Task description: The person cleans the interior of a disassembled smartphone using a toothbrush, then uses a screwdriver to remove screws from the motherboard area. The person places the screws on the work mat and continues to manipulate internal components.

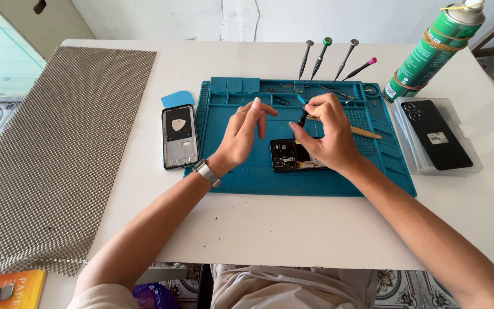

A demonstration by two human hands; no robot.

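Two hands over a teal repair mat (247,183) on the white desk (293,229): right hand (330,134) with fingers clamped on a small dark screwdriver (303,117), tip down toward an opened phone (293,155) lying mid-mat. Left hand (241,134) just beside, fingers apart, holding nothing. Four spare screwdrivers (321,57) beyond the mat.

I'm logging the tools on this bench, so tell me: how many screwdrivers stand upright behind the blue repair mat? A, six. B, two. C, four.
C: four screwdrivers stand in a row on the white table just behind the blue mat, left of the green spray can.
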